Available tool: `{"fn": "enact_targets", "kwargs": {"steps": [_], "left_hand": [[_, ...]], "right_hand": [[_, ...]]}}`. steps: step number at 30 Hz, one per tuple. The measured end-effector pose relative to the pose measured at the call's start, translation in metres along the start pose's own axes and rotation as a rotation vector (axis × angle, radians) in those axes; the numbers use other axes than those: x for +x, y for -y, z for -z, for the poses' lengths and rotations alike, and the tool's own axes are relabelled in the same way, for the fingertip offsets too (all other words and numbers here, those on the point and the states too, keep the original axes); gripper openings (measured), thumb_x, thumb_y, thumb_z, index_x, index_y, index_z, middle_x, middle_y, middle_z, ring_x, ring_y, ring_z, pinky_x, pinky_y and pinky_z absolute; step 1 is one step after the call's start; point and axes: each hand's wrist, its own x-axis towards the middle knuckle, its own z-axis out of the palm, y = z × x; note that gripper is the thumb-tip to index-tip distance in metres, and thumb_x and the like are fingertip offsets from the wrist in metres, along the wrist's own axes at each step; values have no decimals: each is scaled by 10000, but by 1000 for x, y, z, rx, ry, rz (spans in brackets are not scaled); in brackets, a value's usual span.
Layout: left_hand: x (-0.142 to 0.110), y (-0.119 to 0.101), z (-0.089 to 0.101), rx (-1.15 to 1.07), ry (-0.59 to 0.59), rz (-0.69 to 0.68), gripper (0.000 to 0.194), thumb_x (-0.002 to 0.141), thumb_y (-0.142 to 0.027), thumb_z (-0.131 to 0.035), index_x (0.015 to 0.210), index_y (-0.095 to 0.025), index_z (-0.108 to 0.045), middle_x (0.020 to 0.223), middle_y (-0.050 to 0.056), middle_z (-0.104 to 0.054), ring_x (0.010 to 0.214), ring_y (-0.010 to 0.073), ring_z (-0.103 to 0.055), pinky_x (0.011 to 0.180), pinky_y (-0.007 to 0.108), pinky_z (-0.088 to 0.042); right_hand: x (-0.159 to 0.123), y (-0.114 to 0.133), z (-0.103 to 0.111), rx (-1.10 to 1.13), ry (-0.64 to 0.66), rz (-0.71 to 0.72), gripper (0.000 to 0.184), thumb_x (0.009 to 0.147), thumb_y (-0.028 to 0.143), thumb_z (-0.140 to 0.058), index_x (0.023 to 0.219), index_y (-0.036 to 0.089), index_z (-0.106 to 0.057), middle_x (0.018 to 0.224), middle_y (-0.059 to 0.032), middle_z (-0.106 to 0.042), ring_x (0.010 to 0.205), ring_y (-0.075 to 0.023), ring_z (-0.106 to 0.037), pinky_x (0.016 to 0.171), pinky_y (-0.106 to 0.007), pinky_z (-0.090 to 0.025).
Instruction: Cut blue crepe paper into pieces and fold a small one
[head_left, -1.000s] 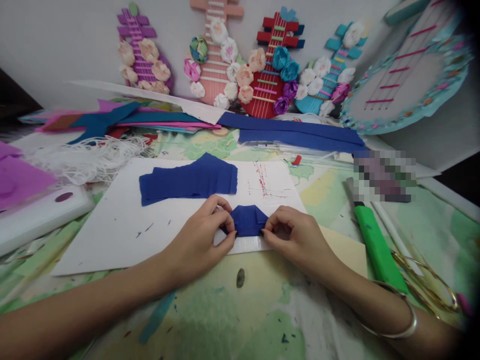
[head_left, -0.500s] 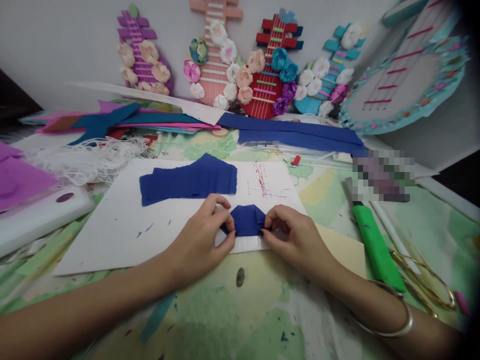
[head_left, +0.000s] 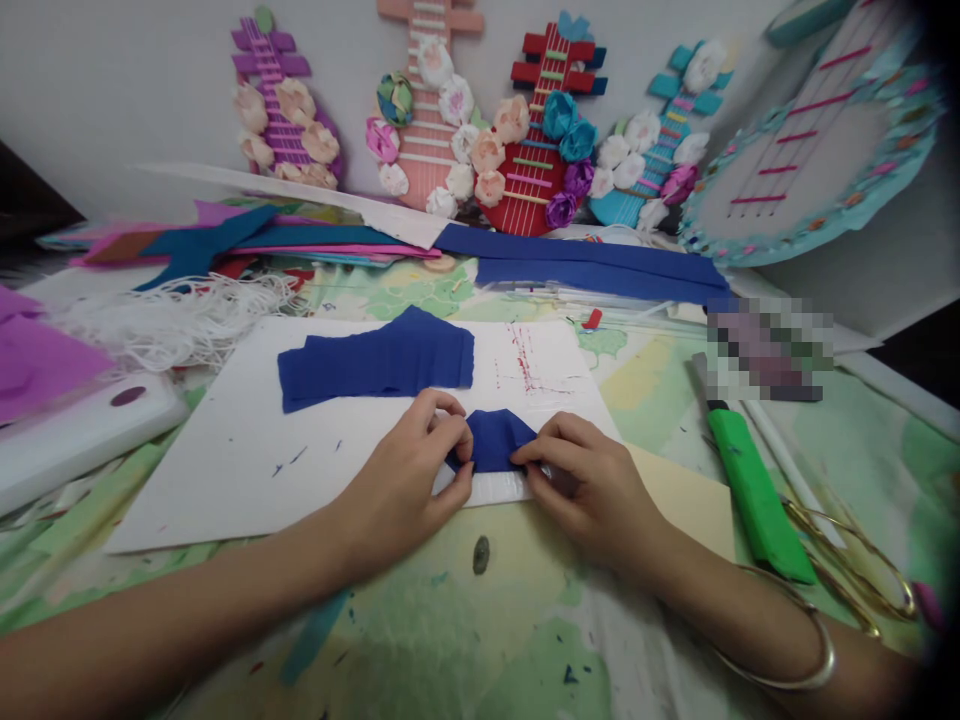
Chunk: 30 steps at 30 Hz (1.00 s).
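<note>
A small piece of dark blue crepe paper (head_left: 495, 442), its upper corners slanted like folds, lies at the front edge of a white board (head_left: 217, 470). My left hand (head_left: 420, 465) pinches its left edge between thumb and fingers. At the other side, my right hand (head_left: 589, 480) has its fingertips closed on the right edge, where a fold shows. Just below the paper a strip of clear tape (head_left: 501, 488) crosses the board's edge. Behind my hands rests a larger stack of blue crepe paper (head_left: 379, 362).
Right of the board lie a green-handled cutter (head_left: 757, 495) and gold scissors (head_left: 862, 570). White cord (head_left: 180, 315) is heaped at left beside a white glue-gun-like device (head_left: 90, 440). Long blue paper strips (head_left: 600, 262) and flower-trimmed toy guitars (head_left: 525, 180) line the back wall.
My right fingers have shifted slightly left over the blue paper's right edge, the index finger now lying on the fold. My left hand stays almost still at its edge.
</note>
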Motion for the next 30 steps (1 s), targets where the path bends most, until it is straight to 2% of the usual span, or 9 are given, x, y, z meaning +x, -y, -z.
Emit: {"fn": "enact_targets", "kwargs": {"steps": [3, 5, 10, 13, 16, 19, 22, 25, 30], "left_hand": [[-2, 5, -3, -6, -19, -74, 115, 837, -101, -466, 867, -172, -551, 1103, 76, -423, 769, 126, -508, 721, 325, -483], [-4, 7, -5, -1, -18, -125, 188, 854, -86, -456, 912, -192, -599, 1153, 75, -407, 760, 119, -489, 710, 318, -479], [-8, 5, -1, 101, -40, -285, 208, 865, -61, -456, 914, -160, -633, 1121, 104, -488, 871, 183, -482, 732, 350, -483], [-10, 1, 2, 249, -34, -445, 188, 849, -34, -473, 936, -92, -630, 1057, 146, -579, 909, 229, -488, 756, 392, -486], [-13, -1, 3, 409, -54, -552, 181, 853, -30, -475, 901, -82, -642, 974, 130, -653, 890, 251, -518, 745, 412, -480], [-17, -3, 3, 557, -66, -579, 227, 881, -41, -437, 944, -85, -651, 1011, 121, -677, 915, 275, -548, 727, 415, -467], [-18, -7, 3, 636, -57, -593, 274, 891, -46, -393, 1003, -56, -643, 1035, 145, -681, 910, 290, -568, 716, 416, -466], [-18, -9, 3, 641, -41, -587, 275, 891, -59, -392, 1012, -56, -639, 1001, 142, -690, 882, 295, -581, 713, 419, -468], [-18, -6, 3, 625, -38, -579, 326, 904, -63, -355, 1123, -56, -597, 1001, 135, -686, 906, 291, -576, 733, 430, -470]], "right_hand": [[0, 0, 0, -17, -5, 39, 238, 809, 94, -495, 881, 136, -717, 773, -78, -582, 708, -176, -527, 624, -309, -423], [0, 0, 1, -21, -3, 40, 241, 814, 88, -492, 889, 132, -716, 774, -78, -579, 704, -175, -527, 623, -311, -426], [-1, -1, 0, -49, -20, 90, 237, 848, 90, -473, 911, 120, -699, 806, -93, -573, 738, -186, -530, 632, -323, -449], [-3, -1, -1, -89, -45, 188, 231, 872, 80, -456, 935, 110, -676, 875, -123, -583, 816, -204, -538, 668, -337, -470], [-5, 0, -1, -134, -22, 287, 225, 880, 59, -458, 977, 99, -657, 929, -140, -603, 819, -202, -534, 668, -330, -471], [-7, 2, 1, -225, 28, 362, 235, 894, 56, -436, 991, 59, -651, 902, -157, -617, 741, -196, -497, 624, -331, -458], [-9, 2, 2, -281, 54, 383, 264, 911, 64, -401, 1018, 31, -640, 904, -175, -624, 757, -208, -497, 621, -339, -471], [-11, 0, 3, -274, 83, 371, 281, 918, 64, -386, 1078, 30, -615, 957, -177, -627, 821, -214, -515, 663, -343, -492], [-11, 0, 7, -361, 192, 388, 318, 952, 99, -365, 1186, 23, -567, 950, -168, -618, 779, -205, -501, 636, -336, -482]]}}
